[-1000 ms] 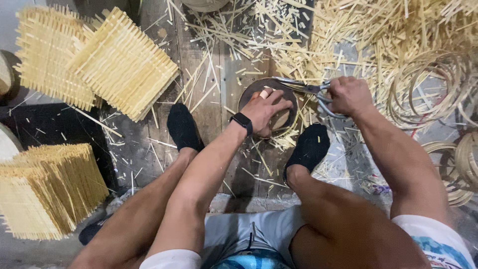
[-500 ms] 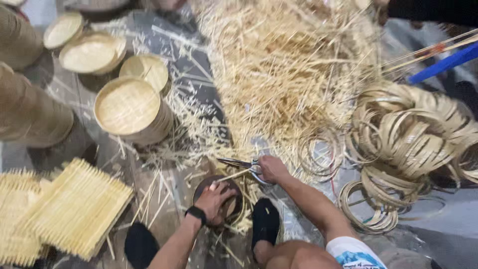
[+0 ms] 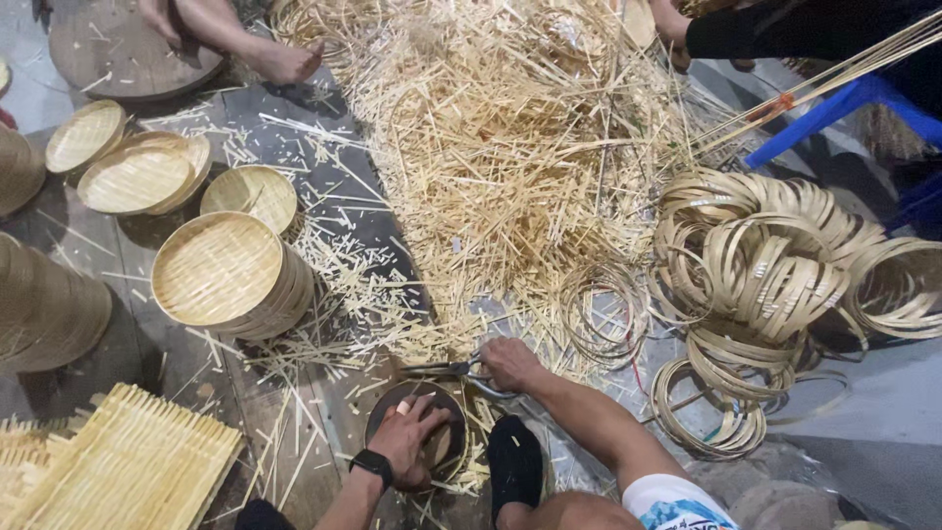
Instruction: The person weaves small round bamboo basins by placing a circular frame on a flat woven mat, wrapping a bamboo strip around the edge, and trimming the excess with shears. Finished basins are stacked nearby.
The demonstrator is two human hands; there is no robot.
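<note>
Small dark round disc (image 3: 417,432) lies on the floor (image 3: 363,226) at bottom centre, just left of a black-socked foot (image 3: 514,461). Bamboo slivers lie beneath and around it. Left hand (image 3: 412,440), black watch (image 3: 373,467) at the wrist, presses flat on the disc, fingers curled over its far edge, a bandage on one finger. Right hand (image 3: 510,363) is closed around the handles of a pair of scissors (image 3: 446,370), blades pointing left, just above the disc's upper rim; cannot tell whether the blades are parted.

Beyond the hands, a big heap of pale bamboo offcuts (image 3: 500,147) runs up the middle of the floor. To the right, a tangle of coiled bamboo hoops (image 3: 765,275); a few thin loose rings (image 3: 603,314) lie between heap and hoops. To the left, a stack of round woven trays (image 3: 221,275), with more shallow round ones (image 3: 132,177) farther back. Square woven bamboo mats (image 3: 128,471) at lower left. Blue stool leg (image 3: 824,113) at upper right. Another person's bare foot (image 3: 285,61) rests at the top, near a round wooden board (image 3: 108,49).
</note>
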